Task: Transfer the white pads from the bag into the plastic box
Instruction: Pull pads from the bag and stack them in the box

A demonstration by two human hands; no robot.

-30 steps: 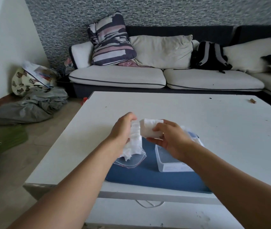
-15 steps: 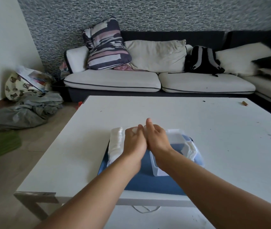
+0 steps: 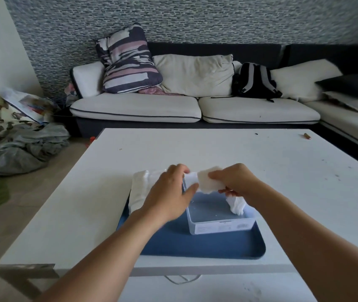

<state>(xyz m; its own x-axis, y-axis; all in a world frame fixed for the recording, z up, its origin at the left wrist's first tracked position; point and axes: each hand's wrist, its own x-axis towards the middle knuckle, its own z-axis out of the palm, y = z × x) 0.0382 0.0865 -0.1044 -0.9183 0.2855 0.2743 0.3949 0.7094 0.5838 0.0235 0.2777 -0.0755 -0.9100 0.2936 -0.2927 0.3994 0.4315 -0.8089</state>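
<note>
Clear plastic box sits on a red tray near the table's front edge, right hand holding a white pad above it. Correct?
Not quite: the tray is blue, not red, as the head view shows. The rest holds: the clear plastic box sits on it near the white table's front edge, and the right hand holds a white pad above the box.

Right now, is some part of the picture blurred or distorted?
Head view: the left hand and the white pad look motion-smeared, the frame edges are soft, the table lines spread from wide-angle distortion; the light is dim and even, without glare.
</note>
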